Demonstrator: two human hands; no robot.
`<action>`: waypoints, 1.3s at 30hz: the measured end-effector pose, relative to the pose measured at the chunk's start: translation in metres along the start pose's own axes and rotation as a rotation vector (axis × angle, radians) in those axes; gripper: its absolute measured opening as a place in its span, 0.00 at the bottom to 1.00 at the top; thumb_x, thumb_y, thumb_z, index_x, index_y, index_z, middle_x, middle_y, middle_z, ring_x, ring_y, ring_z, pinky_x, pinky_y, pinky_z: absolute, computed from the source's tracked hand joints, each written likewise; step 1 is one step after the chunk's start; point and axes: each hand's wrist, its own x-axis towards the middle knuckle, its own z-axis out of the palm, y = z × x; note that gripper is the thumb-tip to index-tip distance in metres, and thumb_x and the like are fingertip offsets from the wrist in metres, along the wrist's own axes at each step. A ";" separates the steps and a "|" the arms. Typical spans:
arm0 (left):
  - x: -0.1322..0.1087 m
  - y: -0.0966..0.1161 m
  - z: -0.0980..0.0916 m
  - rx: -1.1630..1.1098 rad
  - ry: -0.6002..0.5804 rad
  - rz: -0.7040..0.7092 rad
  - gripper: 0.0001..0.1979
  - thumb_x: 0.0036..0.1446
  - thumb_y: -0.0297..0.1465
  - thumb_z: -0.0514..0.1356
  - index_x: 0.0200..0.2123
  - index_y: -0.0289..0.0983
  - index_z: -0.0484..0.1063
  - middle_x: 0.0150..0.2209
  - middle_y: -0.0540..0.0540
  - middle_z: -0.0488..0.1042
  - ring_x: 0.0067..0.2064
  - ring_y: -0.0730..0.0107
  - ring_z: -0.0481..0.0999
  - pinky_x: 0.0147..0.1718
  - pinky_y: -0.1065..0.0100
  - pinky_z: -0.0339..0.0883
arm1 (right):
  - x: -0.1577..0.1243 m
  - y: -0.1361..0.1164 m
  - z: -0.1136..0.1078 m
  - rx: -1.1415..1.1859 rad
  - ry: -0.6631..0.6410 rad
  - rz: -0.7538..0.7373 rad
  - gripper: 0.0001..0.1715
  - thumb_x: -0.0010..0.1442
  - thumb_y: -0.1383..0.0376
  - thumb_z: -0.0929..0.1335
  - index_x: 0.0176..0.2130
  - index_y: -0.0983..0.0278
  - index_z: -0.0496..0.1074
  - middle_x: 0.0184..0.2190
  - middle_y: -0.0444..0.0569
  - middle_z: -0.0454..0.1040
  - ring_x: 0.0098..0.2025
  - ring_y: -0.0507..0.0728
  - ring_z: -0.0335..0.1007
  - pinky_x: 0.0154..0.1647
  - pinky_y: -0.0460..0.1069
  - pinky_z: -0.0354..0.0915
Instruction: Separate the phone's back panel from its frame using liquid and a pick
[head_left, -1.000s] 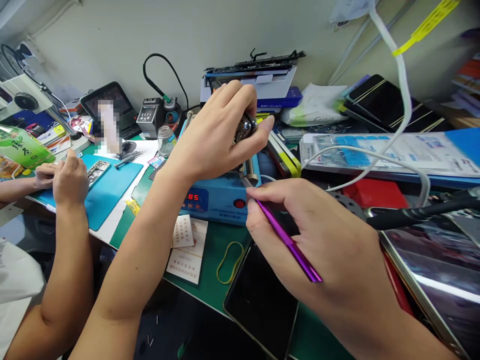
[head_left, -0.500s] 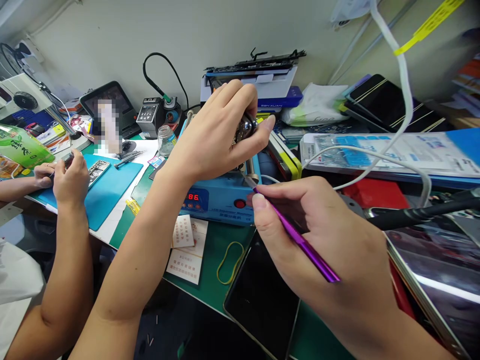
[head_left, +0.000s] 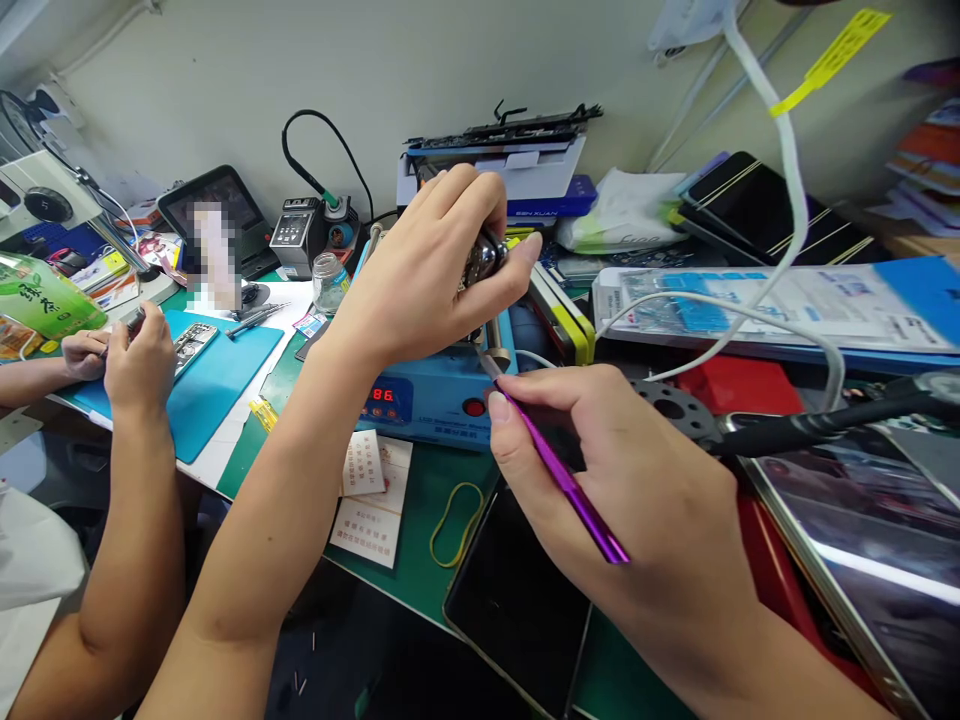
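My left hand [head_left: 431,270] reaches over the blue LCD separator machine [head_left: 442,400], its fingers curled round a dark, shiny-edged phone [head_left: 487,258]. Most of that phone is hidden behind the hand. In my right hand [head_left: 630,480], thumb and fingers pinch a purple-handled blade tool [head_left: 566,475]. Its thin metal tip points up and left, near the machine's metal clamp knob [head_left: 496,350], below the phone. Whether the tip touches anything I cannot tell. A red display and a red button show on the machine's front.
A black tablet-like panel [head_left: 517,590], a yellow rubber band [head_left: 457,525] and printed cards [head_left: 371,510] lie in front. At left, a co-worker's hands [head_left: 139,360] work over a blue mat [head_left: 225,385]. A white cable [head_left: 799,190] hangs at right, above a large glossy screen [head_left: 862,540].
My right hand has shifted a little left, and the purple tool now stands slightly steeper. My left hand keeps its grip on the phone. The view has shifted slightly.
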 end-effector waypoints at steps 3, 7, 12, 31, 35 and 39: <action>0.000 0.000 0.001 -0.001 0.009 0.000 0.15 0.82 0.45 0.50 0.45 0.44 0.66 0.48 0.40 0.76 0.53 0.53 0.80 0.54 0.48 0.78 | 0.000 0.001 0.000 0.015 -0.021 -0.016 0.04 0.79 0.69 0.70 0.52 0.61 0.73 0.44 0.48 0.83 0.44 0.56 0.84 0.51 0.49 0.80; 0.000 0.001 0.002 -0.011 0.010 -0.006 0.14 0.82 0.45 0.50 0.46 0.44 0.67 0.48 0.40 0.76 0.53 0.53 0.80 0.56 0.48 0.78 | 0.000 0.001 -0.001 0.034 -0.032 -0.023 0.05 0.78 0.70 0.70 0.51 0.62 0.72 0.45 0.50 0.83 0.45 0.56 0.83 0.51 0.50 0.80; 0.000 -0.001 0.003 -0.030 0.008 -0.008 0.15 0.82 0.46 0.50 0.47 0.44 0.68 0.49 0.40 0.76 0.54 0.52 0.79 0.56 0.48 0.76 | 0.002 0.001 0.001 0.046 -0.036 0.004 0.03 0.79 0.69 0.70 0.50 0.62 0.73 0.43 0.48 0.83 0.44 0.54 0.83 0.51 0.47 0.79; -0.001 -0.003 0.002 -0.025 0.040 0.031 0.16 0.83 0.47 0.49 0.46 0.44 0.66 0.46 0.41 0.75 0.51 0.55 0.80 0.52 0.49 0.78 | 0.003 0.003 -0.002 0.061 -0.048 -0.022 0.06 0.77 0.71 0.70 0.52 0.63 0.74 0.46 0.50 0.83 0.47 0.55 0.84 0.52 0.47 0.78; -0.001 -0.002 0.001 -0.023 0.036 0.024 0.16 0.83 0.46 0.50 0.45 0.44 0.66 0.46 0.41 0.76 0.51 0.56 0.80 0.53 0.49 0.79 | 0.002 0.002 -0.002 0.061 -0.020 0.043 0.03 0.78 0.69 0.71 0.50 0.62 0.74 0.43 0.47 0.83 0.44 0.54 0.84 0.52 0.46 0.79; 0.000 -0.001 0.002 -0.013 0.025 0.015 0.15 0.83 0.46 0.50 0.44 0.44 0.65 0.47 0.41 0.76 0.52 0.55 0.80 0.53 0.50 0.77 | 0.002 0.000 -0.003 0.048 -0.004 0.066 0.01 0.78 0.67 0.71 0.48 0.63 0.75 0.41 0.46 0.82 0.41 0.53 0.84 0.50 0.44 0.78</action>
